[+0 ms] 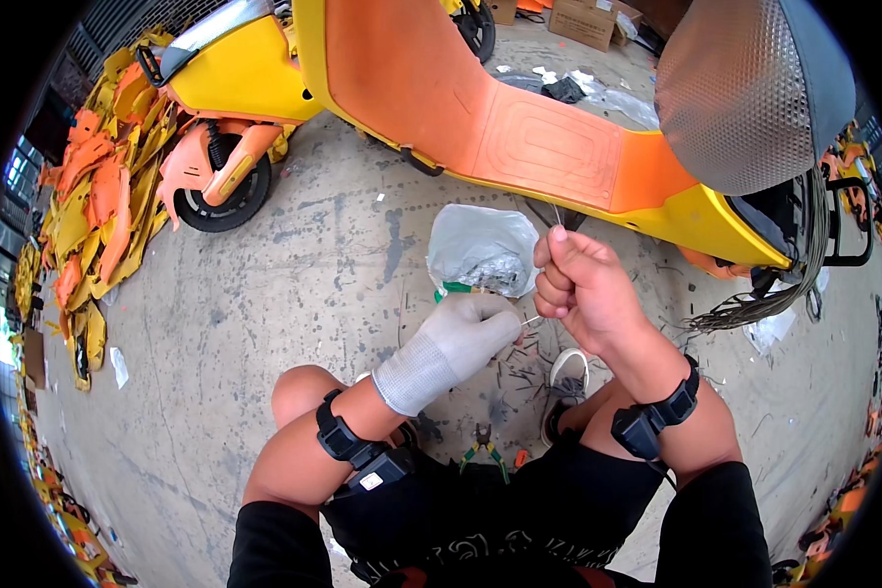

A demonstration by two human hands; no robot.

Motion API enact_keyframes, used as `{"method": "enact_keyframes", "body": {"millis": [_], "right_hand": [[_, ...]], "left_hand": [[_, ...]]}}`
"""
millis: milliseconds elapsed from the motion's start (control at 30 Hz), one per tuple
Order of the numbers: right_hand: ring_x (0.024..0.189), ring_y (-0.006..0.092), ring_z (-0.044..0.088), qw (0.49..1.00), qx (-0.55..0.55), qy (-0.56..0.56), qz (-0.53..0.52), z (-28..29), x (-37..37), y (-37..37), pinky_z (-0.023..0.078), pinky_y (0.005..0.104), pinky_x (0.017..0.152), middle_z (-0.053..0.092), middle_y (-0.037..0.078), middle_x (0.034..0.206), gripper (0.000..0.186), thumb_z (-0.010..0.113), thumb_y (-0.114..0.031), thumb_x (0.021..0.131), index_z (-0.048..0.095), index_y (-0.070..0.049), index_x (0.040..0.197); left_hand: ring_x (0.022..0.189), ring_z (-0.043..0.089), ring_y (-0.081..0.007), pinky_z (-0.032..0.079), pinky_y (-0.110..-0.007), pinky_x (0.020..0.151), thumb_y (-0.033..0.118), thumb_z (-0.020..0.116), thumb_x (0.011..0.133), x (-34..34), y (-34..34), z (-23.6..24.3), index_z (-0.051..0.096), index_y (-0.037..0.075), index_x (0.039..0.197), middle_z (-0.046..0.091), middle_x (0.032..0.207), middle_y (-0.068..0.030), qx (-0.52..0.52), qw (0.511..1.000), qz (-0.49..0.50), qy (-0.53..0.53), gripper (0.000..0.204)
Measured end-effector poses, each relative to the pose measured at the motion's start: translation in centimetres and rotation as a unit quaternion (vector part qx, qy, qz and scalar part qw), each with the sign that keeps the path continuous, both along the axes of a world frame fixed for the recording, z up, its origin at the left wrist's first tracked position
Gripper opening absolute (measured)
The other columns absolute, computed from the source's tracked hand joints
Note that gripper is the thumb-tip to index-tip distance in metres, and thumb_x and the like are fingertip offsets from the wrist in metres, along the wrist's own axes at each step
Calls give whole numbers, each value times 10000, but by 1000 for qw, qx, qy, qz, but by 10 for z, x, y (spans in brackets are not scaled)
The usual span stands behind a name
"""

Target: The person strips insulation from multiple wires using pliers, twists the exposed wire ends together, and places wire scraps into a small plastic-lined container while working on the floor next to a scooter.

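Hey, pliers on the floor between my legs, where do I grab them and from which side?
Probably best by the green handles, from above on your own side: the pliers lie with their handles spread toward you and the head pointing away. Mind the orange piece just right of them.

Pale lettering [517,541] on black clothing [431,524] and a white label [371,480] on a wrist device [394,465] are unreadable.

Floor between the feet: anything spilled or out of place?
Yes: dark, thin scraps lie strewn beside the right shoe, outside the white plastic bag; they look spilled, though the cause isn't visible. An orange piece also lies loose beside the green-handled pliers.
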State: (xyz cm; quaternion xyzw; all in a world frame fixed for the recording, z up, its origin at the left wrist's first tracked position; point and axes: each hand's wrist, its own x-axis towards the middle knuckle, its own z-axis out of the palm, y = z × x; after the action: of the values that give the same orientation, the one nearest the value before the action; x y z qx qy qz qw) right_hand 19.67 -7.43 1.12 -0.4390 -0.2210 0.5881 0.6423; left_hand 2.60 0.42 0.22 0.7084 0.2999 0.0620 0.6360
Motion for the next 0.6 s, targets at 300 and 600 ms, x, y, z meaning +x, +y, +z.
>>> {"method": "enact_keyframes", "body": {"millis": [300,600], "right_hand": [[485,70,252,998,23,15,-60,4,32,-9,287,242,482,242,-61,583,315,465,-304,1054,517,-58,863],[516,78,273,998,14,58,-6,3,22,-8,304,257,513,265,-56,588,308,475,-305,1051,525,-43,897]], "left_hand": [[684,580,-111,487,-271,687,241,525,920,-18,12,-6,704,17,843,616,721,-61,-17,999,0,47,297],[759,620,-114,498,-256,715,219,521,997,-14,11,-5,675,10,1162,653,812,-36,-113,989,-99,-11,308]]}}
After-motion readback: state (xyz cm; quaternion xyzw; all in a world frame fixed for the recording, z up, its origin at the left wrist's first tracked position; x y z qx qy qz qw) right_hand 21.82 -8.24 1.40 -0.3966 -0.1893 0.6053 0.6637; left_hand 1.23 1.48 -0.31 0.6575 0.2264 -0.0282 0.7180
